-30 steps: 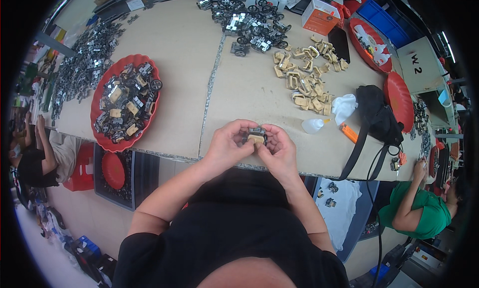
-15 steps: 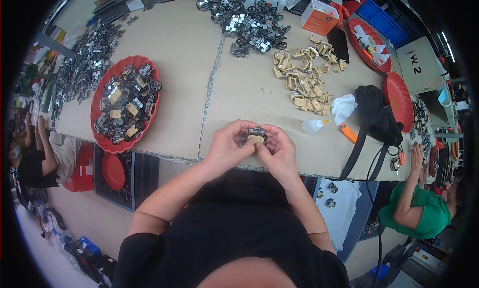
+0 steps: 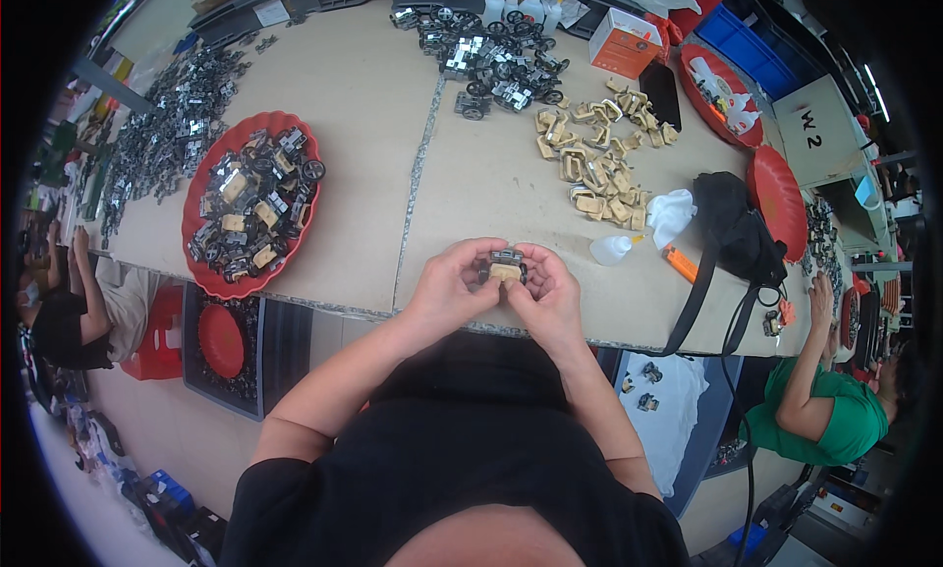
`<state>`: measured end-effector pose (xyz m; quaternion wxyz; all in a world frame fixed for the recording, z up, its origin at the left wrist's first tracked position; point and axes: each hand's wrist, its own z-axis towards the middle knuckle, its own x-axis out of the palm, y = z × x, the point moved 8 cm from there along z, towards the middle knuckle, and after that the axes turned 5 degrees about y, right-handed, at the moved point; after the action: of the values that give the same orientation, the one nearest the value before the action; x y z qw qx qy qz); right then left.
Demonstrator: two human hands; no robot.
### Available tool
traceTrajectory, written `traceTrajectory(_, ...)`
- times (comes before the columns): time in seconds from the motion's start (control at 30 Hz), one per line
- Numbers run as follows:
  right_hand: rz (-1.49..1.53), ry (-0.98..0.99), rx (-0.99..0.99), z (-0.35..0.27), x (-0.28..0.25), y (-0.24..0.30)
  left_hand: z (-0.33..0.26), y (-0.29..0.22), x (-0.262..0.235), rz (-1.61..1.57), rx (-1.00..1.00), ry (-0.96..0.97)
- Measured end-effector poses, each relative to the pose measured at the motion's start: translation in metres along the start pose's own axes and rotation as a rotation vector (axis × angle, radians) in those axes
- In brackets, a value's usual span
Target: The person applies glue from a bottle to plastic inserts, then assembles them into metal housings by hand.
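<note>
My left hand (image 3: 445, 290) and my right hand (image 3: 550, 300) meet at the table's front edge. Between them they grip a small toy car chassis (image 3: 507, 258), dark grey with black wheels and a tan plastic piece on the side toward me. Both thumbs press on the tan piece, while the other fingers curl round the sides. Beyond my right hand lies a white glue bottle (image 3: 610, 250) with a yellow tip. Farther back is a loose heap of tan plastic parts (image 3: 609, 179).
A red scalloped bowl (image 3: 190, 241) of chassis with tan pieces stands at left. Dark wheeled chassis (image 3: 491, 61) pile up at the back. On the right are an orange cutter (image 3: 680, 264), a black bag (image 3: 732, 228) and a cable. Co-workers sit at both sides.
My hands keep the same grip on the chassis, and the tan piece shows slightly more openly. The view has shifted a little.
</note>
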<state>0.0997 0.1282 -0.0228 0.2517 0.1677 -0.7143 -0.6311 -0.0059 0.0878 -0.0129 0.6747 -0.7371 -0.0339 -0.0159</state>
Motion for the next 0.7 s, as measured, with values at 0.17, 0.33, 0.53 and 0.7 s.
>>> traceTrajectory(0.17,0.027,-0.016,-0.006,-0.002,-0.001,0.0,-0.002,-0.005,0.001,0.089,0.086,-0.004)
traceTrajectory(0.33,0.007,-0.025,-0.024,0.001,0.0,0.004,0.001,-0.008,0.001,0.106,0.114,-0.011)
traceTrajectory(0.53,0.104,0.039,0.056,0.002,-0.003,0.001,0.002,0.005,-0.009,-0.35,-0.285,0.074)
traceTrajectory(0.7,0.127,0.012,0.036,-0.002,-0.005,0.005,-0.011,-0.023,-0.048,-0.271,-0.115,-0.113)
